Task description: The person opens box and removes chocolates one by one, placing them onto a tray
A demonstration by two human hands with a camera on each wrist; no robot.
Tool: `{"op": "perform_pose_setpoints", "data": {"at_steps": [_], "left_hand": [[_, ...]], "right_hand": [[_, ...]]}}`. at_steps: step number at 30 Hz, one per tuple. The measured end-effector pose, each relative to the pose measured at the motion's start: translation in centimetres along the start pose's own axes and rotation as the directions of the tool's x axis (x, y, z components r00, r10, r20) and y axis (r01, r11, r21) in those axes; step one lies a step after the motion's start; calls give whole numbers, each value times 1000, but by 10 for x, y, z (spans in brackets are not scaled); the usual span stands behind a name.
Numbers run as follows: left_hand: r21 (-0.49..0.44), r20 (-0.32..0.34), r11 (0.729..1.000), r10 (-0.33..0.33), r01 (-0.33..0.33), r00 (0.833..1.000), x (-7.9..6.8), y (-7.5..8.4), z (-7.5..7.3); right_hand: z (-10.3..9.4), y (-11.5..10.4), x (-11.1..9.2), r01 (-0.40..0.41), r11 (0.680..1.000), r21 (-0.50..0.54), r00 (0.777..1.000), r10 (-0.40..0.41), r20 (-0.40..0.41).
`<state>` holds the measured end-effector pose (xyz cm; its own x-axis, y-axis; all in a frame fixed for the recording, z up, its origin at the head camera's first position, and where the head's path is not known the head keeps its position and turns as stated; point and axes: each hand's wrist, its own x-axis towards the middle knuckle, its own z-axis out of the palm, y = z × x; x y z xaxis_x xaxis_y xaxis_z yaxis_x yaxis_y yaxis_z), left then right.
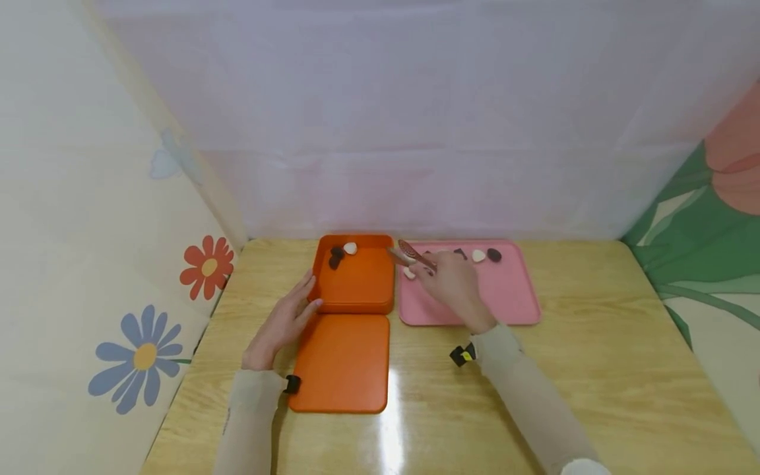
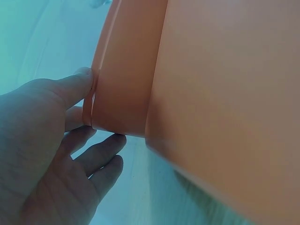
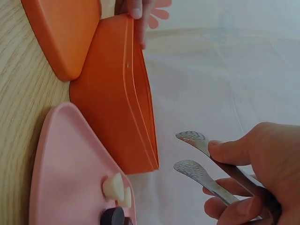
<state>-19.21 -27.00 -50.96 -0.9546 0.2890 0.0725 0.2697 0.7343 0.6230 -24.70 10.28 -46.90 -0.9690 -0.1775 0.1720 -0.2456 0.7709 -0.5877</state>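
My right hand (image 1: 452,284) holds metal tongs (image 3: 194,171) with perforated heads. Their heads stand apart with nothing between them, near the gap between the orange box (image 1: 356,307) and the pink tray (image 1: 505,297). My left hand (image 1: 282,323) touches the box's near left corner, thumb at the front, fingers along the left side. Inside the box lie dark pieces (image 1: 335,262) and a white piece (image 1: 350,248). On the tray, white pieces (image 1: 478,255) and dark pieces (image 1: 494,254) sit towards the back; my right hand covers some of them.
An orange lid (image 1: 344,363) lies flat on the wooden table (image 1: 594,330), directly in front of the box. Behind the table hangs a pale cloth (image 1: 445,119). Flower-printed sheets (image 1: 142,356) stand at both sides.
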Motion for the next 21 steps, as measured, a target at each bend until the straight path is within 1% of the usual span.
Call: {"op": "perform_pose_setpoints", "data": {"at_steps": [3, 6, 9, 11, 15, 18, 21], "left_hand": [[6, 0, 1000, -8, 8, 1000, -2, -1, 0], [6, 0, 1000, -10, 10, 1000, -2, -2, 1], [7, -8, 1000, 4, -4, 1000, -3, -2, 1], [11, -12, 1000, 13, -13, 1000, -3, -3, 0], [15, -10, 1000, 18, -18, 1000, -2, -2, -1], [15, -5, 1000, 22, -22, 1000, -1, -1, -1], [19, -1, 1000, 18, -18, 1000, 0, -1, -1]], "right_hand": [[5, -10, 6, 27, 1000, -8, 999, -27, 22], [9, -18, 11, 63, 998, -17, 998, -63, 23], [13, -25, 17, 82, 996, -25, 996, -81, 26], [15, -31, 21, 75, 997, -14, 996, -74, 40], [19, -41, 27, 34, 999, 5, 996, -34, 80], [24, -46, 32, 25, 999, -20, 996, -23, 84], [31, -51, 37, 50, 996, -69, 995, -44, 88]]}}
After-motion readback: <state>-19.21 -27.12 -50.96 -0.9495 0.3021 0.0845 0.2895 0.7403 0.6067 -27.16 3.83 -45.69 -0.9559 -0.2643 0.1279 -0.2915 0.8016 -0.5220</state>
